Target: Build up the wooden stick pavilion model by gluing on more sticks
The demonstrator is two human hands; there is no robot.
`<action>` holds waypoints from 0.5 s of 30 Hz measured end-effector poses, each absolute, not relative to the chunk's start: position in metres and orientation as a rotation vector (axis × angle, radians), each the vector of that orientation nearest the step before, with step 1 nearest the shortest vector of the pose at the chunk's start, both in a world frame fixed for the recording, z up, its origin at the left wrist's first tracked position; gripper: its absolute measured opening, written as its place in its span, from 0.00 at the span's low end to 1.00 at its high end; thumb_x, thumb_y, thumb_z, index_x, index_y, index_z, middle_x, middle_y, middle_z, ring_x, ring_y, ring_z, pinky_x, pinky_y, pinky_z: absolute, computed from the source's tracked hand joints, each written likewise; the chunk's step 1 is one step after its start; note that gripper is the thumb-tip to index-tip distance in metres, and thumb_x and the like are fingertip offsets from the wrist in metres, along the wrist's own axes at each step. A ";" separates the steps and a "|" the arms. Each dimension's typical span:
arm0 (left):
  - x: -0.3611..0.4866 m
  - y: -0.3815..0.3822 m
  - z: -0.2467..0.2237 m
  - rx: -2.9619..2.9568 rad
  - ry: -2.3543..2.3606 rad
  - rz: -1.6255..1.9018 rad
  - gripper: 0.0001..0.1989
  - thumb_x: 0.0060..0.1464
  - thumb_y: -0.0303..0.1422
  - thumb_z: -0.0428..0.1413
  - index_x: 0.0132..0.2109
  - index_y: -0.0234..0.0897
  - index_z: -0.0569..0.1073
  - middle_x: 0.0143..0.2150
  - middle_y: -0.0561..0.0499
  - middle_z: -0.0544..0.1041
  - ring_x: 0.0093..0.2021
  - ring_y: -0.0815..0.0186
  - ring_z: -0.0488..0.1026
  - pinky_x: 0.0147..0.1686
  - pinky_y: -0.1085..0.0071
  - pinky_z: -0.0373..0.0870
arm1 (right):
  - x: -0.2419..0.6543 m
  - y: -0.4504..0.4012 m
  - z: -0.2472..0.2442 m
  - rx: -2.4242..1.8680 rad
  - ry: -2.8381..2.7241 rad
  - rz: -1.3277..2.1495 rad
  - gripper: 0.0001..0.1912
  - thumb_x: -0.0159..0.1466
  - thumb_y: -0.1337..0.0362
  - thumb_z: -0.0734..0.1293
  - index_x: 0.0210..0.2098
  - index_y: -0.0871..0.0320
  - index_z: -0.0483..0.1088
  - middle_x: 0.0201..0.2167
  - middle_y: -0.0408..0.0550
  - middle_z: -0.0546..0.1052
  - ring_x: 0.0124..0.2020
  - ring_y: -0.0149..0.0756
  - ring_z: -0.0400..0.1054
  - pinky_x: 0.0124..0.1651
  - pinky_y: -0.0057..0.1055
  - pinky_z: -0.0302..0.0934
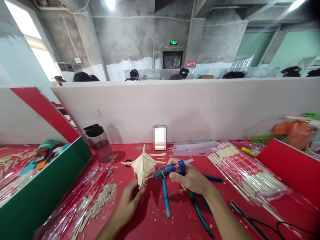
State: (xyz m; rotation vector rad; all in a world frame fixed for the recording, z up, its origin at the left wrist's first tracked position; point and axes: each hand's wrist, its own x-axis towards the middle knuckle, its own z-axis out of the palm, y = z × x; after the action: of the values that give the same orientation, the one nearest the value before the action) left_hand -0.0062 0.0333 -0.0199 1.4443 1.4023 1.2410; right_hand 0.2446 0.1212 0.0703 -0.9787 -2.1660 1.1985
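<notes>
A small roof-like model of pale wooden sticks (144, 167), with pointed corners, is held up over the red table. My left hand (130, 197) grips its lower front part, fingers closed round it. In my right hand (188, 176) is a blue glue gun (170, 169), its fingers wrapped round the body. The gun's nozzle points left, at the model's lower right edge near its front corner; whether it touches cannot be made out. A clear glue stick juts from the gun's back end. Below the gun lies a blue pen-like stick (166, 198).
Green-handled pliers (200, 213) lie near my right forearm, with a black cable (270, 222) further right. Bagged wooden sticks (250, 166) cover the right side. At left are a dark-lidded bottle (99, 143), stick scraps (101, 200) and a green divider (47, 186). A white partition (190, 110) stands behind.
</notes>
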 end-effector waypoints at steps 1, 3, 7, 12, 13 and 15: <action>-0.006 0.033 -0.019 1.443 1.404 1.242 0.17 0.60 0.46 0.59 0.42 0.34 0.77 0.37 0.45 0.78 0.39 0.59 0.72 0.41 0.67 0.69 | 0.245 0.121 0.070 -0.978 -2.161 1.229 0.18 0.66 0.45 0.63 0.32 0.52 0.61 0.18 0.34 0.62 0.20 0.31 0.59 0.30 0.28 0.56; -0.006 0.033 -0.020 1.443 1.410 1.235 0.18 0.59 0.46 0.59 0.42 0.34 0.77 0.38 0.45 0.79 0.40 0.58 0.73 0.42 0.67 0.70 | 0.245 0.122 0.069 -0.970 -2.139 1.292 0.20 0.66 0.44 0.63 0.31 0.52 0.59 0.16 0.34 0.60 0.18 0.30 0.58 0.28 0.28 0.55; -0.008 0.033 -0.023 1.439 1.397 1.223 0.17 0.60 0.44 0.59 0.45 0.34 0.78 0.41 0.44 0.80 0.43 0.56 0.74 0.44 0.67 0.70 | 0.247 0.123 0.065 -0.948 -2.085 1.384 0.22 0.65 0.40 0.62 0.35 0.53 0.62 0.25 0.38 0.70 0.17 0.27 0.59 0.23 0.26 0.54; -0.008 0.033 -0.025 1.441 1.392 1.221 0.16 0.61 0.43 0.58 0.44 0.34 0.77 0.38 0.46 0.79 0.41 0.58 0.74 0.43 0.69 0.70 | 0.244 0.126 0.057 -0.915 -2.028 1.438 0.22 0.64 0.40 0.64 0.34 0.53 0.62 0.18 0.34 0.64 0.14 0.27 0.57 0.21 0.26 0.53; -0.008 0.033 -0.025 1.444 1.400 1.228 0.15 0.61 0.44 0.58 0.42 0.34 0.77 0.36 0.47 0.79 0.40 0.58 0.73 0.42 0.69 0.70 | 0.243 0.126 0.057 -0.931 -2.030 1.421 0.22 0.65 0.41 0.64 0.33 0.53 0.62 0.16 0.33 0.61 0.14 0.28 0.57 0.21 0.26 0.52; -0.008 0.033 -0.025 1.450 1.406 1.235 0.15 0.60 0.44 0.59 0.38 0.34 0.76 0.33 0.48 0.77 0.39 0.59 0.73 0.40 0.70 0.69 | 0.242 0.126 0.056 -0.954 -2.052 1.388 0.22 0.66 0.42 0.64 0.30 0.53 0.60 0.14 0.33 0.59 0.14 0.28 0.56 0.22 0.26 0.51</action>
State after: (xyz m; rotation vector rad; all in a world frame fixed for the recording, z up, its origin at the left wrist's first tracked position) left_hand -0.0082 0.0333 -0.0254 1.4496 1.4055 1.2349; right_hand 0.2421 0.1261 0.0559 -0.9538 -2.0516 1.3885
